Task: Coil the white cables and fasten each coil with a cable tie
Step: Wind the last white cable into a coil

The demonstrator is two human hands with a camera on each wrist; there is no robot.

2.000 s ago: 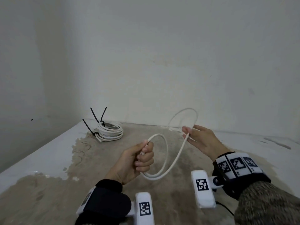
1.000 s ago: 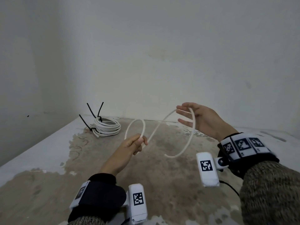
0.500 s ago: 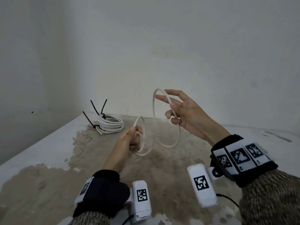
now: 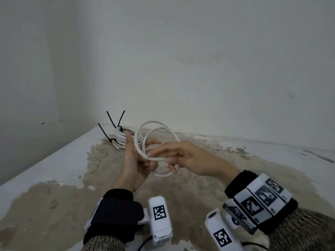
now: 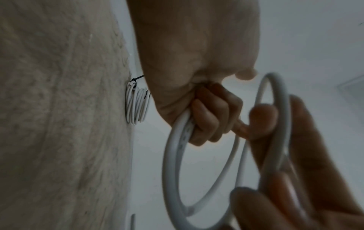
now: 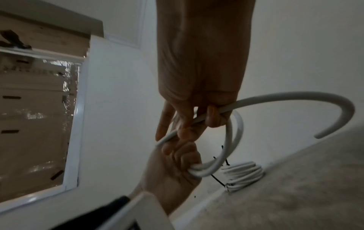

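Held in the air above the stained surface (image 4: pixel 54 165), the white cable (image 4: pixel 157 142) is looped into a small coil between the two hands. In the head view the left hand (image 4: pixel 134 165) stands thumb-up with its fingers wrapped round the near side of the loops, while the right hand (image 4: pixel 188 158) reaches across and pinches a strand where it crosses the coil. The left wrist view shows what the head view hides: the left fingers (image 5: pixel 208 112) curled tight over two or three strands, with the right hand's fingertips blurred at the lower right. The right wrist view alone shows the cable's free end (image 6: pixel 323 133) arching out past the right hand and hanging clear of the surface, and a framed window (image 6: pixel 39 118) on the wall behind. Back near the wall corner lies a finished coil (image 4: pixel 123 138) resting on the surface, bound with black cable ties (image 4: pixel 112 120) whose tails stick upward.
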